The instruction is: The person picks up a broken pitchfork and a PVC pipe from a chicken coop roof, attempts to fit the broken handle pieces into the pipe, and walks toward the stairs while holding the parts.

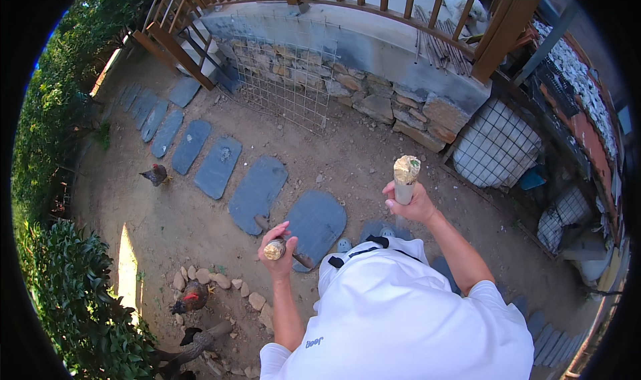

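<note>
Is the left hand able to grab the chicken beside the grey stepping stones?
Probably not: the left hand is wrapped around a tan-topped stick, and the chicken looks far beyond its reach, down on the ground.

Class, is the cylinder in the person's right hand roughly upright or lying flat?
Roughly upright: the cylinder shows its yellowish end to the overhead camera, above the right hand.
</note>
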The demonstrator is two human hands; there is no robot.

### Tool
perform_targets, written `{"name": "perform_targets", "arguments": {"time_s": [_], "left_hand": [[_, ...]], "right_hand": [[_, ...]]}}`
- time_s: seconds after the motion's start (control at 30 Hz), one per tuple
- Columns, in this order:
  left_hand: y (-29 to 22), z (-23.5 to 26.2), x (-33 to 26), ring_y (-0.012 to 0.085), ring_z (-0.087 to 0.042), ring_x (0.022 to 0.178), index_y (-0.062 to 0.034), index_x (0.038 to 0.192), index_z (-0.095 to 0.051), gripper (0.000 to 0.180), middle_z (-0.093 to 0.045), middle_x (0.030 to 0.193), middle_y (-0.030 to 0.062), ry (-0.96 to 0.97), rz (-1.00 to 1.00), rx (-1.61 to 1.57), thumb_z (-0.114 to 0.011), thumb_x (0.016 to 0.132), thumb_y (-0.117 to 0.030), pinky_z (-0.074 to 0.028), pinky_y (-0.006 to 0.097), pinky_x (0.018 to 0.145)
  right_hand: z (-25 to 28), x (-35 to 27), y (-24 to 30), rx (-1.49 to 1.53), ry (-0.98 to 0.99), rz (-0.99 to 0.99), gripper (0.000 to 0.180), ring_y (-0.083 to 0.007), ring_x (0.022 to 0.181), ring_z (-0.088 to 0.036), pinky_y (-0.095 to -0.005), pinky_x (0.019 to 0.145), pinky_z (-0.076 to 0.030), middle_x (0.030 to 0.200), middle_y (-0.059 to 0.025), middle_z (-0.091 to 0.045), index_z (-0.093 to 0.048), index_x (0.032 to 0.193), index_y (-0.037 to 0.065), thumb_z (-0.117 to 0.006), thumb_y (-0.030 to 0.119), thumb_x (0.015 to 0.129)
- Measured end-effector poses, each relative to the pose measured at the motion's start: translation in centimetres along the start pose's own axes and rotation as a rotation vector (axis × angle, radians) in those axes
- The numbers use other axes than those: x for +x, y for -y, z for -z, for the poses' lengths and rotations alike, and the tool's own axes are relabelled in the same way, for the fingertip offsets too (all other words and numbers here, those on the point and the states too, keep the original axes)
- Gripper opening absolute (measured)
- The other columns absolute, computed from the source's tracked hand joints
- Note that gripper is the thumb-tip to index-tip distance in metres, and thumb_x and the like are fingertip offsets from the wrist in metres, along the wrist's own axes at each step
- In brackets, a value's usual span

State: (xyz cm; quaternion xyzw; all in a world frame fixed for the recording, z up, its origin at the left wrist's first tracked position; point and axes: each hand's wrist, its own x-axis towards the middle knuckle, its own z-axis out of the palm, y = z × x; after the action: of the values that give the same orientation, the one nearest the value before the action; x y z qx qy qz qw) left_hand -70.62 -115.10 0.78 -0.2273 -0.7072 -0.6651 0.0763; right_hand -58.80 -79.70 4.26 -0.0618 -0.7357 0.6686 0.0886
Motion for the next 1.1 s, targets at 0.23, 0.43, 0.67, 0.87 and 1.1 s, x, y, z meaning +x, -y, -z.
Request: {"name": "perform_targets", "arguments": {"time_s": [0.23,0.43,0.67,0.87,1.1], "left_hand": [[-4.3,-2.5,3.2,0.0256,-0.068,0.088,0.0001,0.106,-0.063,0.048,-0.071,0.108,0.0208,0.18,-0.116,-0.159,-0.086,0.078,-0.03,-0.058,0.035,0.075],[-6.6,-4.1,5.0,0.0267,-0.069,0.087,0.0001,0.106,-0.062,0.053,-0.072,0.105,0.0207,0.312,-0.162,-0.266,-0.085,0.077,-0.036,-0.057,0.037,0.075],[-7.2,-5.6,6.2,0.0277,-0.069,0.087,-0.0005,0.106,-0.06,0.052,-0.072,0.104,0.021,0.367,-0.175,-0.292,-0.085,0.076,-0.036,-0.057,0.037,0.075],[-6.8,-6.4,6.8,0.0286,-0.07,0.089,-0.0002,0.105,-0.062,0.052,-0.072,0.103,0.0212,0.415,-0.165,-0.264,-0.086,0.075,-0.035,-0.058,0.036,0.073],[-7.7,-7.4,7.4,0.0286,-0.072,0.084,-0.0004,0.104,-0.063,0.051,-0.073,0.1,0.0209,0.477,-0.209,-0.25,-0.088,0.074,-0.034,-0.058,0.035,0.071]], "right_hand": [[0.0,-1.0,-0.6,-0.051,0.104,0.29,0.029,-0.012,0.07,-0.064,-0.0284,0.064,-0.054,0.078,-0.0024,-0.062,-0.062,0.112,0.006,-0.069,0.0,0.085],[-0.6,-2.4,-2.3,0.001,0.143,0.284,0.03,-0.0148,0.07,-0.068,-0.0349,0.073,-0.061,0.072,-0.0035,-0.064,-0.064,0.112,0.004,-0.069,-0.003,0.084],[-0.9,-2.3,-0.7,-0.055,0.145,0.33,0.025,-0.0178,0.073,-0.072,-0.0326,0.069,-0.06,0.071,-0.0039,-0.067,-0.068,0.108,0.004,-0.073,0.0,0.084],[-1.1,-2.8,-0.9,0.001,0.177,0.257,0.041,-0.023,0.088,-0.073,-0.0326,0.077,-0.057,0.099,-0.0108,-0.074,-0.069,0.109,0.003,-0.087,0.013,0.073],[-1.6,-2.0,0.1,0.019,0.227,0.294,0.041,-0.0229,0.08,-0.072,-0.0339,0.07,-0.056,0.089,-0.0093,-0.072,-0.069,0.11,0.003,-0.086,0.015,0.075]]}}
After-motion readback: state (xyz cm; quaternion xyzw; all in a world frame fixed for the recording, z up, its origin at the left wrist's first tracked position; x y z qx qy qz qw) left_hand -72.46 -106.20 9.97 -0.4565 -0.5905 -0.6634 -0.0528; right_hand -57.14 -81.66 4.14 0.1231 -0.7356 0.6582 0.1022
